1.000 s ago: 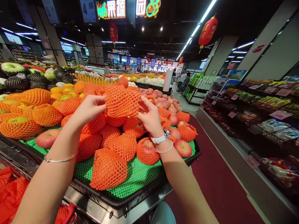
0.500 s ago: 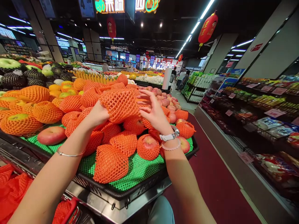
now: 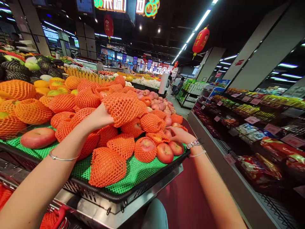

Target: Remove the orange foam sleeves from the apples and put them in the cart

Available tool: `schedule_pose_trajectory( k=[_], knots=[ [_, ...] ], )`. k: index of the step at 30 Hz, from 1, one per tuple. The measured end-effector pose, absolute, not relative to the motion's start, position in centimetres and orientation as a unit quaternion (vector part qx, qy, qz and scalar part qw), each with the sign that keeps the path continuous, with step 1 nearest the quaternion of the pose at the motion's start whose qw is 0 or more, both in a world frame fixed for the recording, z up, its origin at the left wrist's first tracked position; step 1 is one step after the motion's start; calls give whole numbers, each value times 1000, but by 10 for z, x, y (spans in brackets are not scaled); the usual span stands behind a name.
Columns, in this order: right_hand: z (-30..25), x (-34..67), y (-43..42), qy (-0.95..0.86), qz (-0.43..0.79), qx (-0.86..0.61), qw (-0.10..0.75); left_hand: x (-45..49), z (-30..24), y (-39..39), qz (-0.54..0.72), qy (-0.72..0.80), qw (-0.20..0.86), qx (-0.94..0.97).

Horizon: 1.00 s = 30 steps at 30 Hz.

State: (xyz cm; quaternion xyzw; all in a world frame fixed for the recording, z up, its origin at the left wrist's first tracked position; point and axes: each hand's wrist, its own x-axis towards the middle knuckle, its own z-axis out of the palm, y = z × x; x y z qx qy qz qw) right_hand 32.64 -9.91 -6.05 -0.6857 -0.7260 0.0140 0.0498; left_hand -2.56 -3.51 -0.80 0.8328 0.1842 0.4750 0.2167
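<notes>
My left hand (image 3: 101,118) holds an orange net (image 3: 122,108), fingers hidden inside, above netted apples (image 3: 145,155) in the tray (image 3: 119,198); my right hand (image 3: 181,135) grips an apple (image 3: 167,133) near its right edge. Farther back, bare apples (image 3: 159,104) are heaped.

Orange net-patterned foam sleeve (image 3: 122,109), red apples (image 3: 165,154) tinged yellow, green mesh-patterned mat (image 3: 137,171), black tray (image 3: 116,198)

Diagonal strip lights (image 3: 202,20), upper right, and a glowing sign (image 3: 119,5), top centre, contrast with a dim ceiling (image 3: 176,16). Foreground apples (image 3: 165,153) are sharp and well lit, above soft shadows on the green mat (image 3: 137,175); wide-angle distortion stretches the edges.
</notes>
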Motion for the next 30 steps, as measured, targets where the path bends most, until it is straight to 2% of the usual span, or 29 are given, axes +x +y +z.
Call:
schedule_pose_trajectory(
  k=[11, 17, 18, 20, 24, 26, 28, 30],
  knots=[
    [-77, 322, -82, -689, -39, -724, 12, -15, -12, -41, 365, 158, 243, 885],
    [-53, 337, -91, -664, -86, -742, 20, -17, -17, -38, 365, 157, 223, 890],
    [-46, 340, -93, -655, -90, -749, 45, -18, -17, -37, 361, 160, 213, 894],
    [-35, 344, -97, -642, -77, -747, 152, -19, -19, -35, 352, 168, 190, 901],
    [-18, 325, -97, -623, 35, -618, 478, -19, -21, -33, 357, 191, 164, 900],
    [-9, 299, -92, -605, 122, -518, 593, -18, -22, -32, 365, 192, 159, 897],
    [1, 264, -85, -588, 228, -417, 654, -18, -23, -32, 371, 186, 154, 897],
    [12, 227, -77, -594, 312, -337, 660, -17, -23, -33, 376, 179, 151, 896]
  ],
)
